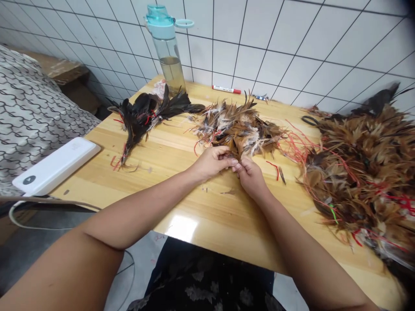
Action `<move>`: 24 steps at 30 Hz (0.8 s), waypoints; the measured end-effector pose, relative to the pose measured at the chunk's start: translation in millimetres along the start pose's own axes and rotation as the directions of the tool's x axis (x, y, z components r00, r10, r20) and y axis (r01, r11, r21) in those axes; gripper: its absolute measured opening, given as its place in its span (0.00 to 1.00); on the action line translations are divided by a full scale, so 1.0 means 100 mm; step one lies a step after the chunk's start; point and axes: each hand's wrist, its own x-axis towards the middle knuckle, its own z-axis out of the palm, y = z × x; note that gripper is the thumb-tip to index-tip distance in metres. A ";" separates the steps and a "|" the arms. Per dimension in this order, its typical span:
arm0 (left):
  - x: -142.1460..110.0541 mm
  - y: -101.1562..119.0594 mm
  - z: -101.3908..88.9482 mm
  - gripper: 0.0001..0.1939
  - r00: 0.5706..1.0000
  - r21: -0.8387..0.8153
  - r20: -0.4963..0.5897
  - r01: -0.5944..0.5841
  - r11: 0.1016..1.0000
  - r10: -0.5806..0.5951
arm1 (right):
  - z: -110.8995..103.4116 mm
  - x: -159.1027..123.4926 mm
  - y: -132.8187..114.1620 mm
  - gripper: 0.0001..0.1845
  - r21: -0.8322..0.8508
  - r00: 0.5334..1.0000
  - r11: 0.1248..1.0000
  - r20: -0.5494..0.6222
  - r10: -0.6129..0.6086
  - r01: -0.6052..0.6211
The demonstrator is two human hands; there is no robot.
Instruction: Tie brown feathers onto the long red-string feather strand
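Both hands meet over the middle of the wooden table, fingertips pinched together. My left hand (215,163) is closed on small brown feathers (236,149), which stick up between the hands. My right hand (251,175) pinches the same feathers at their lower end, thumb against the left fingertips. Just beyond the hands lies a loose pile of brown and whitish feathers (240,123) with red threads in it. To the left is a bunch of black feathers (139,114) with bits of red thread. A large heap of brown feathers (366,160) covers the right side.
A bottle with a turquoise lid (168,52) stands at the back by the tiled wall. Near it lies a red and white marker (226,90). A white power bank (56,166) with a cable sits at the left edge. Red thread (298,144) trails beside the heap, near a black scissor handle (310,120).
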 end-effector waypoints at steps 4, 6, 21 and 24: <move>0.01 -0.01 -0.03 0.14 1.000 0.020 -0.021 -0.019 1.000 0.019 | -0.02 0.01 -0.01 0.16 0.042 0.999 0.999 0.049 0.014 -0.017; 0.01 -0.01 -0.04 0.15 0.999 0.021 -0.044 -0.012 1.000 0.013 | -0.03 0.01 -0.01 0.15 0.056 0.997 0.998 0.075 0.020 -0.024; 0.02 0.02 -0.10 0.14 0.985 0.202 -0.092 -0.127 0.971 0.148 | -0.02 -0.01 0.05 0.18 0.278 0.976 0.946 -0.090 0.200 -0.168; 0.03 0.04 -0.17 0.08 0.952 0.553 -0.101 -0.188 0.812 0.289 | -0.07 0.01 0.08 0.20 0.421 0.931 0.880 -0.177 0.318 -0.220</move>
